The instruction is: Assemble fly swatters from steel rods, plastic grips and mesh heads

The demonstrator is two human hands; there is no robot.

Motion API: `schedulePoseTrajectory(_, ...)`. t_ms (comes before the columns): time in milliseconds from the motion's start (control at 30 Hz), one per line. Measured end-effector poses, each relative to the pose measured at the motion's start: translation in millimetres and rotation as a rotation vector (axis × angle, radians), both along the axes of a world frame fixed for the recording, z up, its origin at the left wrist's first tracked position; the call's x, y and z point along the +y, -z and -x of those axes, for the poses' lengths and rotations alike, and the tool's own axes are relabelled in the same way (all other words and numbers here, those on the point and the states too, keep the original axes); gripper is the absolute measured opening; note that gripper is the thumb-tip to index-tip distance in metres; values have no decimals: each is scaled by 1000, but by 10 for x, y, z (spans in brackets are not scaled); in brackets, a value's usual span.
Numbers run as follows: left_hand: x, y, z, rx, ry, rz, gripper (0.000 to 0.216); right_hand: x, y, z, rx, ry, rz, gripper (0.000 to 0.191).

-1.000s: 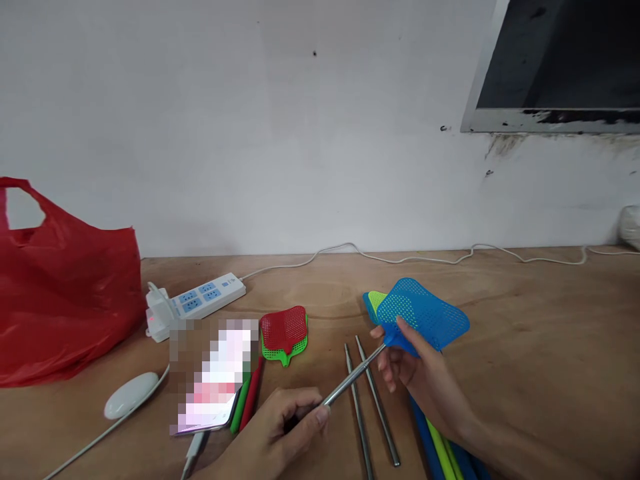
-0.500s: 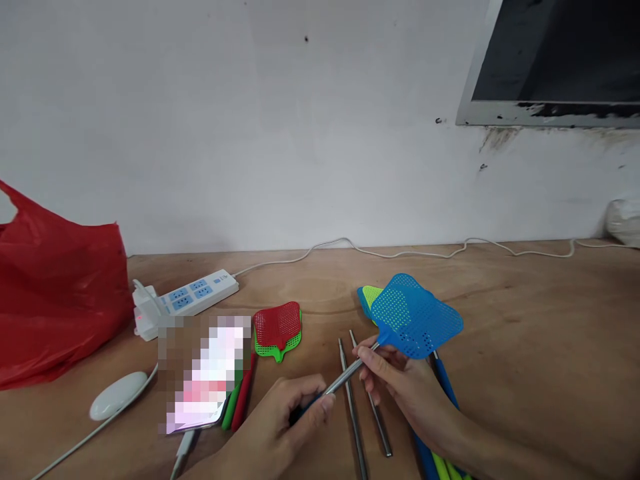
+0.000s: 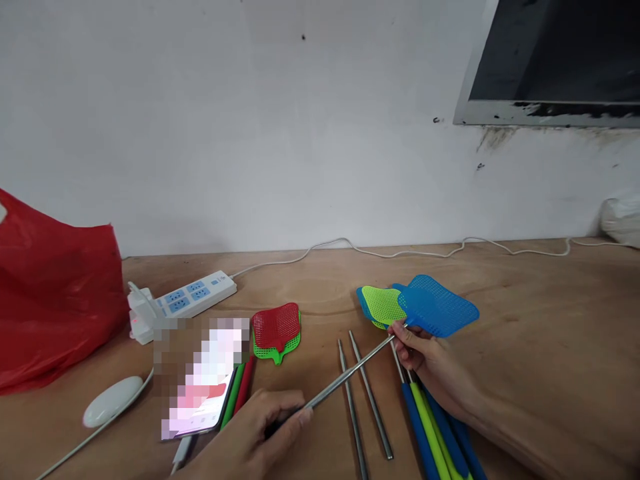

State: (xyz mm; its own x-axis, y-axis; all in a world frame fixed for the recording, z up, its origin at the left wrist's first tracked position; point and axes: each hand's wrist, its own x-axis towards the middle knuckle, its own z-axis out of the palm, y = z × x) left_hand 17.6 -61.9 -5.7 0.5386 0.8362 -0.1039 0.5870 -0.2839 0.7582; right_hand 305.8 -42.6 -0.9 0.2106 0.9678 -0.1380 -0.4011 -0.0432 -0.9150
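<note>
A blue fly swatter (image 3: 440,308) with a metal telescopic rod is held slantwise above the table. My left hand (image 3: 265,427) is closed around its dark handle end, most of which the fingers hide. My right hand (image 3: 425,360) pinches the rod just below the blue mesh head. Under and beside that head lie more swatters, among them a yellow-green one (image 3: 383,305); their blue and yellow-green handles (image 3: 425,427) run toward the front edge, partly behind my right forearm. Two loose metal rods (image 3: 367,393) lie on the table between my hands.
A red swatter head (image 3: 276,327) rests on a green one (image 3: 277,357). To the left are a lit phone (image 3: 207,393), a white power strip (image 3: 200,293), a white oval device (image 3: 114,400) and a red plastic bag (image 3: 55,300). A white cable (image 3: 395,255) runs along the wall.
My hands have drawn apart: the right hand and swatter head moved right, the left moved slightly left and down. More of the metal rod shows between them.
</note>
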Motion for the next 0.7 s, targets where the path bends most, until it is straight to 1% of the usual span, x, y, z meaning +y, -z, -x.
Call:
schedulePoseTrajectory(67,7,11,-1,3,5,-11,49,-13,-15,12,8,0,-10,41)
schedulePoseTrajectory(167,22,-34,-69,25,47,-23,47,-86,-66,126,-2,-26,10,41)
schedulePoseTrajectory(200,25,-60,-102,32,70,-20,46,-120,-80,182,-10,-52,22,42)
schedulePoseTrajectory(267,28,-113,-172,33,107,-7,45,-188,-91,300,-8,-175,58,42)
schedulePoseTrajectory(367,25,-173,-250,9,114,-5,47,-255,-62,432,4,-236,38,40)
schedulePoseTrajectory(467,15,-184,-274,-4,115,12,49,-279,-2,474,-19,-283,13,41)
schedulePoseTrajectory(567,-17,-152,-250,-4,93,11,51,-284,45,463,-41,-314,4,39)
schedulePoseTrajectory(700,-86,-93,-145,-41,-10,-3,51,-257,25,423,-29,-310,35,41)
